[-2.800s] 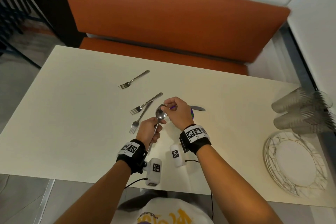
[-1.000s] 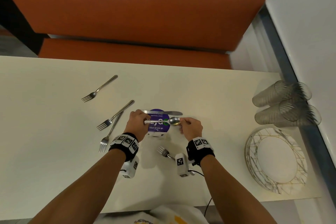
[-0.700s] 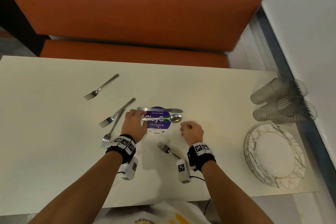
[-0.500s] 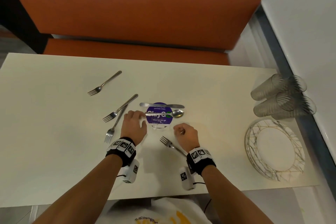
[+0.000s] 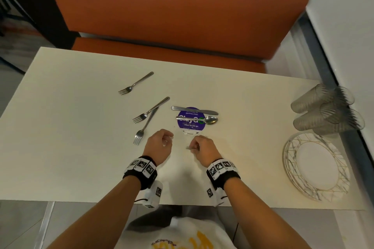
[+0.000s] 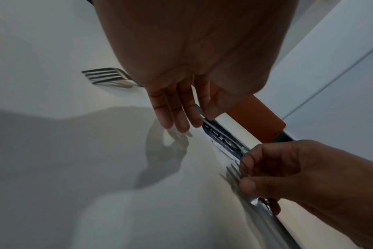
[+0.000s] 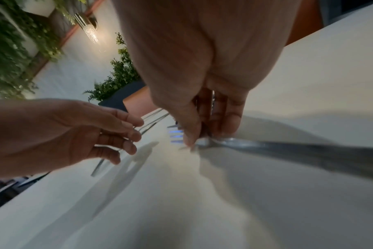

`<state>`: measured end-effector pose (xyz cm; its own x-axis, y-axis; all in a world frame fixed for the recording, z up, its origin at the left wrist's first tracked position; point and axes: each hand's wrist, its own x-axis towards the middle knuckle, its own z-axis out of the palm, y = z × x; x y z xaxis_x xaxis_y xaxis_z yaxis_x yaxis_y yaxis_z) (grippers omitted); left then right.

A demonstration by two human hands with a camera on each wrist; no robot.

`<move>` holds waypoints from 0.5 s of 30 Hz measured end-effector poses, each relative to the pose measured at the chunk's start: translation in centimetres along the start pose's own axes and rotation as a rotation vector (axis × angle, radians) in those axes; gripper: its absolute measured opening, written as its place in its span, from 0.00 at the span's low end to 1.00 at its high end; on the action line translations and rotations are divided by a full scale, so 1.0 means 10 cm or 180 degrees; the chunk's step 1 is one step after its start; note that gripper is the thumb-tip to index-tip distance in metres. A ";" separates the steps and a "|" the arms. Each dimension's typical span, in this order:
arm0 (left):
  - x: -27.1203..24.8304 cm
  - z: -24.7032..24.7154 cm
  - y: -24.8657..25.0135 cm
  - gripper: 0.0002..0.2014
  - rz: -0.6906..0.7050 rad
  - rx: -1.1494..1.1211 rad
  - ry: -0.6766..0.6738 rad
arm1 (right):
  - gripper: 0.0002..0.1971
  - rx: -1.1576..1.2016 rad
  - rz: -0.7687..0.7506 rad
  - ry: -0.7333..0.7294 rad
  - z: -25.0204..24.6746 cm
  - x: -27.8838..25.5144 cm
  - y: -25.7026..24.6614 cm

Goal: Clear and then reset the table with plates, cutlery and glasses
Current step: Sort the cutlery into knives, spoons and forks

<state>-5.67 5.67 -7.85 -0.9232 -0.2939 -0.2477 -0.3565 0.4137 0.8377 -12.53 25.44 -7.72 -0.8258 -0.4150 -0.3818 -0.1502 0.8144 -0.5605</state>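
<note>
Pinching the fork (image 6: 243, 190) at its neck, the right hand (image 5: 203, 150) keeps its handle trailing toward the person, while the left hand (image 5: 159, 144) hangs loose and empty just beside it

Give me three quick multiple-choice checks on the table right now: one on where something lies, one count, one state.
1. Where does the spoon lie?
A. On the stacked plates
B. Across the purple disc, just nearer than the knife
C. Inside a glass

2. How many loose forks lie left of the disc?
A. One
B. Five
C. Three

3. What is the right hand doing?
A. Pinching a fork near its tines
B. Lying flat and empty
C. Holding a glass

Answers:
1. B: the head view shows the spoon's handle crossing the disc, with the knife along the disc's far edge.
2. C: one fork lies apart farther back, and two cross nearer the disc.
3. A: both wrist views show thumb and fingers closed on the fork's neck.
</note>
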 end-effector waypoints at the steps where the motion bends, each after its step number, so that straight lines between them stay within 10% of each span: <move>1: -0.02 -0.02 -0.01 0.09 -0.0070 -0.0102 -0.0001 | 0.07 0.0110 0.0011 -0.0066 0.00 0.02 -0.06; 12: 0.01 -0.53 0.17 0.25 -0.1140 -0.2414 -0.0303 | 0.07 0.1358 -0.0674 0.0014 -0.24 0.50 -1.38; 15: 0.05 -0.69 0.17 0.16 -0.1110 -0.2583 -0.0241 | 0.07 0.1379 -0.0775 -0.0051 -0.27 0.70 -1.68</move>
<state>-5.71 0.29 -3.15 -0.7983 -0.2195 -0.5609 -0.4341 -0.4359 0.7884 -17.24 9.93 1.06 -0.7859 -0.5812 -0.2111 -0.0953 0.4512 -0.8873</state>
